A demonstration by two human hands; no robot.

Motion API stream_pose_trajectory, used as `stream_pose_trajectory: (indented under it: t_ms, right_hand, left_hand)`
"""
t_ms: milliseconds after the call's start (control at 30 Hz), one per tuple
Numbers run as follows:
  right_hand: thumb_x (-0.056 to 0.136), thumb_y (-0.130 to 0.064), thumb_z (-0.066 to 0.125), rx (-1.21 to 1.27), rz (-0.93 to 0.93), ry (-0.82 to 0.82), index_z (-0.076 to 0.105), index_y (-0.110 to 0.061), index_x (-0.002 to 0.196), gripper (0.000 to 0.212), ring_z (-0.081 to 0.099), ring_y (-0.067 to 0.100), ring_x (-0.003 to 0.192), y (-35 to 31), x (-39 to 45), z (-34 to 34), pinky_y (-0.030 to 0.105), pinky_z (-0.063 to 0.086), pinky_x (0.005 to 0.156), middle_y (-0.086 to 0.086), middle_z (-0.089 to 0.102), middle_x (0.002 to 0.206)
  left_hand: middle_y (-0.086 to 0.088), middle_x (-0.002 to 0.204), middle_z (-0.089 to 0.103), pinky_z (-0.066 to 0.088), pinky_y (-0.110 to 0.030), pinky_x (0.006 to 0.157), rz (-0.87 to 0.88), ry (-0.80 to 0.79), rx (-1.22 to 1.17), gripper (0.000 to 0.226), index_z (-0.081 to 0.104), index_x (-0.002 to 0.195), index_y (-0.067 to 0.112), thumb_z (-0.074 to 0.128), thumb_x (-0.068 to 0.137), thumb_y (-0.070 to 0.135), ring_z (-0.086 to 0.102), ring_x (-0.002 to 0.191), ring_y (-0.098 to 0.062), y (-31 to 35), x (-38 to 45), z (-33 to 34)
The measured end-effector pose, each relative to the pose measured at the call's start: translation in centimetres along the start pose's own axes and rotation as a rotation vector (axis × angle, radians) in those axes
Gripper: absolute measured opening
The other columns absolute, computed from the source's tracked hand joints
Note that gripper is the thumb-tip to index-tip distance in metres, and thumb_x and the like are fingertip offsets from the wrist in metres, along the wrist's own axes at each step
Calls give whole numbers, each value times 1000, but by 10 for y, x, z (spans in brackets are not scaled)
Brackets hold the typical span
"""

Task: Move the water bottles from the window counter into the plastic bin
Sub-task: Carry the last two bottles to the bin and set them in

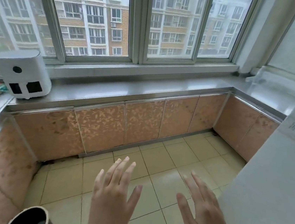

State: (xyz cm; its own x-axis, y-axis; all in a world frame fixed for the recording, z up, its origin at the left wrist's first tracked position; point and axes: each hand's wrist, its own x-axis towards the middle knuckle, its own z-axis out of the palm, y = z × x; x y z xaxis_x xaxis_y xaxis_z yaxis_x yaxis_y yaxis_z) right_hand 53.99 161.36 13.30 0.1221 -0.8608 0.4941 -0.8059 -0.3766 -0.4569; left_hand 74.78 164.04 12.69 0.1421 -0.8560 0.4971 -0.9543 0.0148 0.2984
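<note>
Gleaming steel window counter [145, 91], bare-topped.

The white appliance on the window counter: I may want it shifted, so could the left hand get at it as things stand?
Probably yes. The left hand is open and holds nothing, the white appliance stands near the counter front edge, and only bare floor lies between, though the person would likely need to step closer.
</note>
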Motion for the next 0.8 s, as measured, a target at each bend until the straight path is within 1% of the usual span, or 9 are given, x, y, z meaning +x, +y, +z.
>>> stream_pose_trajectory:
  t_ms: [67, 200, 333, 400, 600, 800]
  right_hand:
    - [92, -64, 18, -3, 29, 5, 60, -28, 124, 64, 39, 10, 120, 26, 31, 11, 36, 41, 88, -5, 54, 136]
    - [90, -67, 16, -4, 66, 23, 59, -29, 126, 67, 37, 9, 122, 76, 103, 27, 38, 42, 92, -6, 50, 139]
    - [90, -67, 15, -12, 68, 38, 57, -29, 127, 68, 36, 9, 125, 120, 174, 32, 48, 47, 94, -6, 48, 141]
    - [90, -66, 16, -23, 72, 49, 56, -30, 128, 66, 35, 8, 127, 141, 205, 35, 47, 46, 94, -7, 47, 142]
    - [92, -63, 18, -84, 93, 91, 61, -25, 124, 65, 38, 12, 123, 200, 285, 53, 53, 49, 89, -2, 54, 137]
    - [93, -60, 21, -148, 113, 132, 63, -22, 121, 63, 41, 15, 123, 268, 380, 86, 54, 50, 86, 0, 55, 135]
  left_hand:
    - [3, 137, 60, 28, -43, 105, 28, 3, -9, 54, 66, 126, 20, 44, 87, 49, 42, 131, -12, 9, 37, 26]
    - [5, 137, 60, 27, -41, 107, 53, 0, -17, 53, 65, 127, 21, 44, 87, 49, 41, 132, -11, 32, 115, 71]
    - [5, 135, 61, 26, -40, 106, 80, 7, -20, 53, 67, 125, 20, 44, 86, 48, 41, 131, -11, 58, 188, 111]
    - [5, 136, 61, 26, -40, 107, 102, -1, -19, 53, 66, 126, 20, 43, 87, 49, 41, 131, -11, 70, 222, 132]
    - [5, 136, 61, 27, -41, 107, 165, -18, -39, 53, 66, 126, 21, 44, 87, 49, 41, 131, -11, 98, 317, 197]
    - [4, 134, 63, 29, -42, 105, 234, -22, -81, 53, 68, 123, 21, 45, 86, 50, 42, 129, -12, 118, 422, 278]
